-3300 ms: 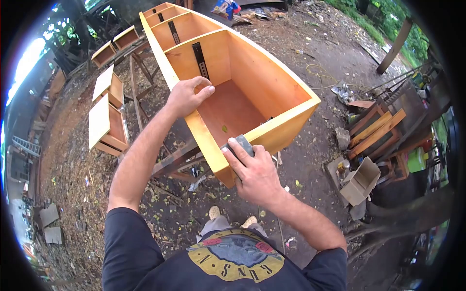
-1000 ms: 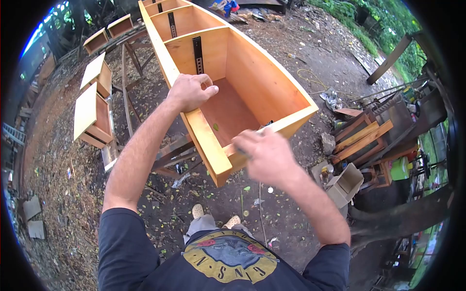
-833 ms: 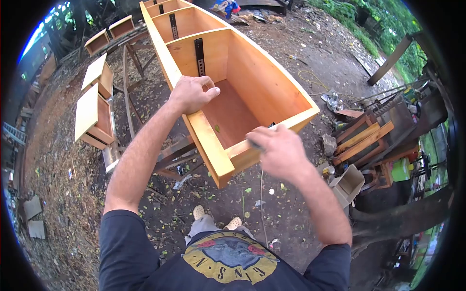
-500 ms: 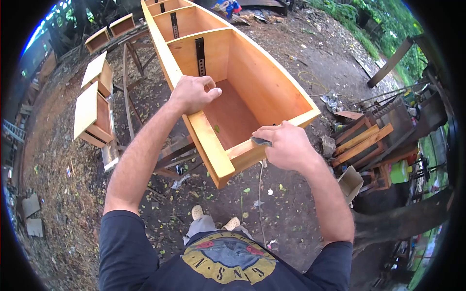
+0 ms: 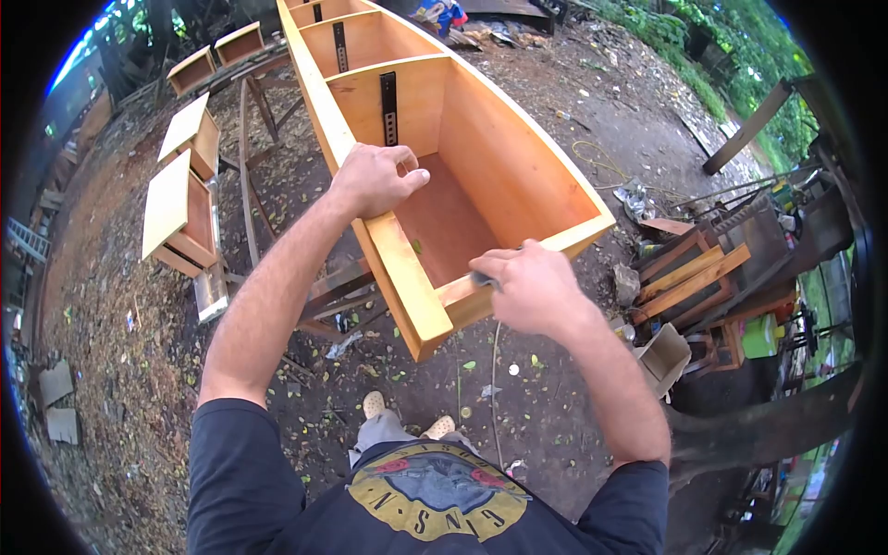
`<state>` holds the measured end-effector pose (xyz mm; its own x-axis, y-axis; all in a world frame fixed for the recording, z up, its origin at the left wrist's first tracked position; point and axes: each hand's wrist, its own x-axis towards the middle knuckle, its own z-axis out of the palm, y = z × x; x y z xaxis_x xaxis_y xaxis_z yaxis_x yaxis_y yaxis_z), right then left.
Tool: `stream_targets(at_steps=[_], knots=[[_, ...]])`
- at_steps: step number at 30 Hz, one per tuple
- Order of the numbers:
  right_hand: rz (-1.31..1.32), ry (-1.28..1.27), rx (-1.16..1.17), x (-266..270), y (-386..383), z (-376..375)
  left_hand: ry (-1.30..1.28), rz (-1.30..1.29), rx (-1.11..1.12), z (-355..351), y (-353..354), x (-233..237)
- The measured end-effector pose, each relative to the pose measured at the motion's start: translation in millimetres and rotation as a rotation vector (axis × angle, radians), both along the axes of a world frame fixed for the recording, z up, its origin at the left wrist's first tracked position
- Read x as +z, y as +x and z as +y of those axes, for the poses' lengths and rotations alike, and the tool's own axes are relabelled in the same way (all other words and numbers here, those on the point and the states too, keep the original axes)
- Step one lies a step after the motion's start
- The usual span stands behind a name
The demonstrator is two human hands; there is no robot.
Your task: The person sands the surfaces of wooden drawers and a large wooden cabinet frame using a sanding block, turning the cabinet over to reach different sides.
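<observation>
A long varnished wooden cabinet frame (image 5: pixel 518 153) stretches away from me, with divided compartments and a black metal slide (image 5: pixel 389 108) on a divider. My left hand (image 5: pixel 377 180) is closed round the left rail of the frame, its thumb over the inner side. On the near end rail (image 5: pixel 467 289) my right hand (image 5: pixel 535 287) presses a small dark grey pad (image 5: pixel 481 277) with its fingers. Most of the pad is hidden under those fingers.
Several drawers (image 5: pixel 171 213) rest on a bench at the left. A wooden stand (image 5: pixel 338 289) is under the frame. At the right lie wood pieces (image 5: pixel 694 282), a cardboard box (image 5: pixel 663 359) and a stone (image 5: pixel 626 284). A yellow cord (image 5: pixel 599 159) lies on the ground.
My right hand has slid a little left along the near end rail with the pad. My left hand keeps its place on the left rail. The view has shifted slightly.
</observation>
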<state>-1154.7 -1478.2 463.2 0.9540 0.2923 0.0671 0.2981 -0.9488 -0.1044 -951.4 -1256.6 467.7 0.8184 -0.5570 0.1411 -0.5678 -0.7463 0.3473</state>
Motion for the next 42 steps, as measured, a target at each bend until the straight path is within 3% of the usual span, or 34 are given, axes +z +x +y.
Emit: stream_targets(at_steps=[3,5,6,9,10,14,15,20,24,28,30,32,35,37,39,41,42], knots=[[0.031,-0.048,-0.043,11,-4,3,0.002,-0.01,-0.005,0,0,-2],[-0.033,0.058,0.138,3,-10,29,0.016,-0.016,-0.007,-2,2,-3],[-0.079,-0.023,0.099,0,-18,46,0.01,-0.012,-0.004,-2,2,-2],[-0.116,0.124,0.101,-3,-12,17,0.007,0.0,0.002,0,0,-1],[-0.156,0.058,0.014,1,-15,9,0.008,0.001,0.002,-1,0,2],[-0.07,0.088,0.14,-3,-23,39,0.028,0.0,0.006,-2,-1,2],[-0.09,-0.007,0.056,-8,-33,50,0.026,-0.002,0.007,-2,0,3],[-0.402,0.181,0.085,-54,-60,39,0.021,-0.014,-0.007,-3,1,0],[-0.434,0.205,0.057,-56,-58,46,-0.041,-0.079,-0.025,-3,1,-6],[-0.503,0.201,-0.044,-66,-54,-3,-0.074,-0.079,-0.027,-3,2,-9],[-0.608,0.127,-0.245,-78,-36,-74,-0.109,-0.056,-0.027,-4,4,-10],[-0.653,0.127,-0.285,-83,-21,-142,-0.102,-0.038,-0.017,-6,1,-7],[-0.691,0.061,-0.178,-83,-10,-129,-0.092,-0.037,-0.022,-5,2,-6],[-0.615,0.133,-0.047,-78,-30,-67,-0.113,-0.042,-0.038,-6,3,-8],[-0.418,0.241,-0.001,-72,-42,-55,-0.108,-0.052,-0.039,-7,0,-4],[-0.68,0.183,-0.078,-76,-11,-117,-0.125,-0.022,-0.042,-6,-1,-4],[-0.637,0.079,-0.211,-81,-1,-159,-0.139,-0.016,-0.037,-6,-1,-4]])
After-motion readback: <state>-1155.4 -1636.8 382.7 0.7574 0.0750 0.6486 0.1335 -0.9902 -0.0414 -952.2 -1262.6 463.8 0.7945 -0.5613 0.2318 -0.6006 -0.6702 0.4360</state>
